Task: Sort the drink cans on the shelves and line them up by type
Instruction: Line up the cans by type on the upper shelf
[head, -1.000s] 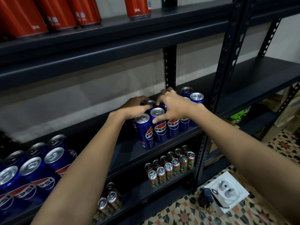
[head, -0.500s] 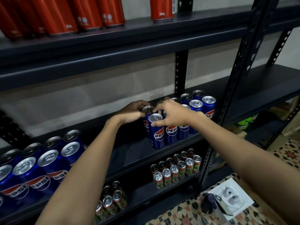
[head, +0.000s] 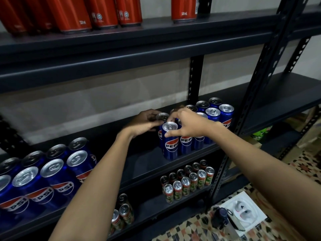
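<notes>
Two hands meet over the tall blue Pepsi cans near the right end of the middle dark metal shelf (head: 145, 164). My right hand (head: 189, 125) reaches in from the right, its grip pinching the top of the front-left slim blue Pepsi can (head: 170, 141): the thumb lies against the can's side just under the rim and the fingers arch over the silver lid. That can stands upright near the shelf's front edge, at the left corner of the blue cluster (head: 208, 122), touching the can to its right. My left hand (head: 144, 123) comes in from the left, fingers curled against the second slim blue can (head: 162, 117) directly behind it; I cannot tell whether that grip truly holds this can or only rests on it. The remaining blue cans stand in close rows running back toward the shelf's right rear corner beside the black perforated upright post (head: 257, 80).

At the left end of that shelf stands a second group of wider blue Pepsi cans (head: 52, 173), well apart from my hands. Red cans (head: 104, 13) line the top shelf, and small green-and-red cans (head: 187, 183) stand on the shelf below.
</notes>
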